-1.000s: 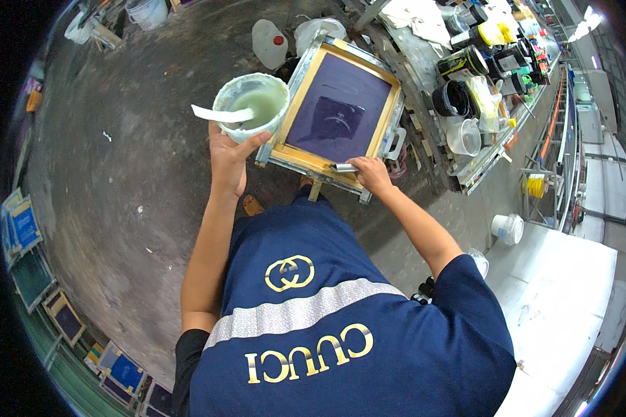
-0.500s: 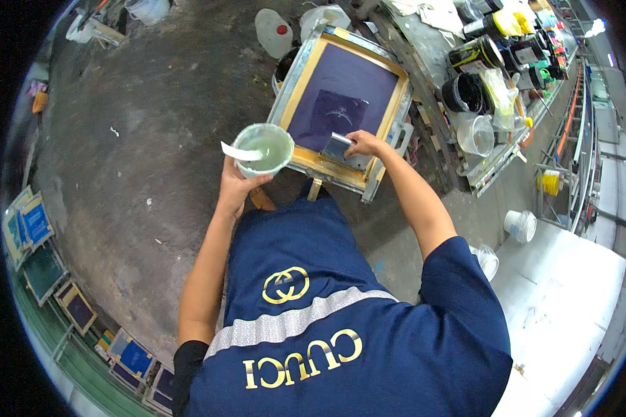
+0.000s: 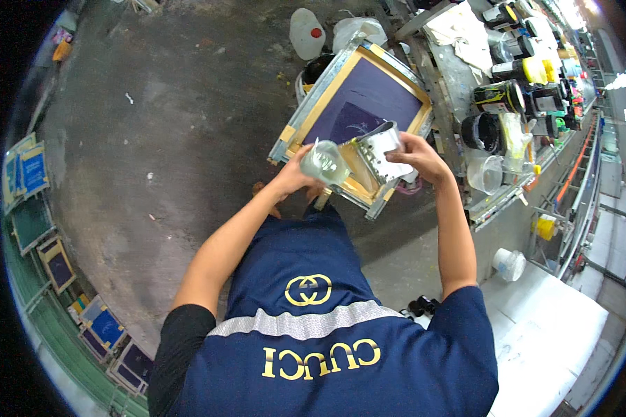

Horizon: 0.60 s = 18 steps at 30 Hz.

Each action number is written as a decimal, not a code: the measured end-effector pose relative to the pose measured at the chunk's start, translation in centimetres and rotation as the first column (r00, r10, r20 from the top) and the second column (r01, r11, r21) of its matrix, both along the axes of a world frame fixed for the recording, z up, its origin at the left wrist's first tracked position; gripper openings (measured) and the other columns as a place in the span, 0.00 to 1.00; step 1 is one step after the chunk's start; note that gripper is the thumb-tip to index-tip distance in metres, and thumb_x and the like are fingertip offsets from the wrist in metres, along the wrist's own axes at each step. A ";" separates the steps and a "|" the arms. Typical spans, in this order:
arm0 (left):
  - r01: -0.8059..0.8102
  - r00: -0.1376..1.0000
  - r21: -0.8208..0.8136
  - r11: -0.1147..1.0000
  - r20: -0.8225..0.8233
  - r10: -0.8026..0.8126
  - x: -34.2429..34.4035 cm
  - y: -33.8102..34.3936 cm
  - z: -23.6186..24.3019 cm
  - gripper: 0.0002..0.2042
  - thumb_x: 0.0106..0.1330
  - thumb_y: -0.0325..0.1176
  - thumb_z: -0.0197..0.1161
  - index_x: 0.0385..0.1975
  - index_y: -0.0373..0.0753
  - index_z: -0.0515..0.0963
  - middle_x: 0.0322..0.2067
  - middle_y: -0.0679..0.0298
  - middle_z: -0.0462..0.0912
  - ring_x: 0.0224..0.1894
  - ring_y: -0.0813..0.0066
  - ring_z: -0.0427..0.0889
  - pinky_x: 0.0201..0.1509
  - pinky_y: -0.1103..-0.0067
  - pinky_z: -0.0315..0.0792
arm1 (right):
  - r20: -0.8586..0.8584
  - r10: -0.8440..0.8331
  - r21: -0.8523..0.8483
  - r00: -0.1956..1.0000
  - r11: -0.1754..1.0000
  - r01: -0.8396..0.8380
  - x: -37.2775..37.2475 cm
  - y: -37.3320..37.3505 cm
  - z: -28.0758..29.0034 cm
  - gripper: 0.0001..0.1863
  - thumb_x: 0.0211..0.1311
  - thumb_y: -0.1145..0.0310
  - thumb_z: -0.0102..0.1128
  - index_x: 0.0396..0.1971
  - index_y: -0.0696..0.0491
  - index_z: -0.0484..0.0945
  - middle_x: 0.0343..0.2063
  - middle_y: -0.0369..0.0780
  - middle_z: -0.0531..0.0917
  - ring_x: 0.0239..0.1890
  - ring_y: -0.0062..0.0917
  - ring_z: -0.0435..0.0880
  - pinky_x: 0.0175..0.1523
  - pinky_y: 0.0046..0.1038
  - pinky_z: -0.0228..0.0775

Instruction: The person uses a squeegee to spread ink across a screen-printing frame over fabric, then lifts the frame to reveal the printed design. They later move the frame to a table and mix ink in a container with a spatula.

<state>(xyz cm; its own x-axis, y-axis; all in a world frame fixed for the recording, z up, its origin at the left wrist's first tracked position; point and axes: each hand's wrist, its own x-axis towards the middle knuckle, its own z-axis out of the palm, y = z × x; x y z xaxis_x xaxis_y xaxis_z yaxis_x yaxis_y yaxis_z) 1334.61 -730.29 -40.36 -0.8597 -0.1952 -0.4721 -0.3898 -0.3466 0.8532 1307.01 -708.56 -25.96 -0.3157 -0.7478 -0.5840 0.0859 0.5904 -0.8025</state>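
My left hand (image 3: 295, 175) is closed around a small tub (image 3: 325, 164) of pale green liquid, tilted toward the right. A white spatula lay in it earlier; now I cannot make it out clearly. My right hand (image 3: 421, 160) grips a shiny metal scoop coater (image 3: 381, 154) with a dark curved edge, raised close to the tub's right side. Motion blurs the gap between them, so I cannot tell whether they touch. Under both hands leans a screen-printing frame (image 3: 412, 78) with purple mesh and taped borders. A darker square with a pale mark shows on its mesh.
Ink jars (image 3: 497, 97) and white cloths (image 3: 460, 33) crowd the bench at right, beside a clear plastic tub (image 3: 485, 174). Beyond the frame stands a white jug (image 3: 306, 35) with a red cap. More screens (image 3: 104, 326) lean at far left. A white bucket (image 3: 511, 264) is at right.
The metal coater has come up off the lower part of the screen and turned, now beside the tub. My left hand has brought the tub right and tipped it. The view has shifted.
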 end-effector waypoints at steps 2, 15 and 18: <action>-0.013 1.000 0.211 0.977 -0.011 0.016 -3.0 0.1 5.0 0.56 0.39 0.24 0.84 0.75 0.41 0.61 0.63 0.62 0.77 0.65 0.64 0.76 0.72 0.67 0.71 | -0.240 -0.133 -0.101 0.962 0.989 0.111 4.2 -0.7 8.4 0.20 0.60 0.66 0.78 0.49 0.56 0.83 0.38 0.30 0.85 0.42 0.14 0.79 0.50 0.21 0.71; -0.217 0.878 0.207 0.954 -0.385 0.283 -9.4 -0.1 19.5 0.53 0.41 0.28 0.88 0.72 0.41 0.64 0.61 0.56 0.76 0.62 0.63 0.79 0.66 0.69 0.75 | -0.588 -0.774 -0.730 0.236 0.633 0.257 13.8 -2.3 15.3 0.23 0.62 0.82 0.73 0.56 0.59 0.78 0.50 0.46 0.87 0.51 0.28 0.87 0.52 0.28 0.84; -0.384 0.813 0.097 0.918 -0.436 0.386 -9.2 -0.8 21.0 0.48 0.40 0.30 0.88 0.68 0.42 0.71 0.62 0.56 0.75 0.63 0.64 0.77 0.68 0.70 0.72 | -0.654 -0.732 -0.684 0.193 0.680 0.262 14.4 -3.4 15.3 0.23 0.62 0.83 0.73 0.56 0.60 0.79 0.50 0.46 0.87 0.51 0.28 0.88 0.53 0.29 0.84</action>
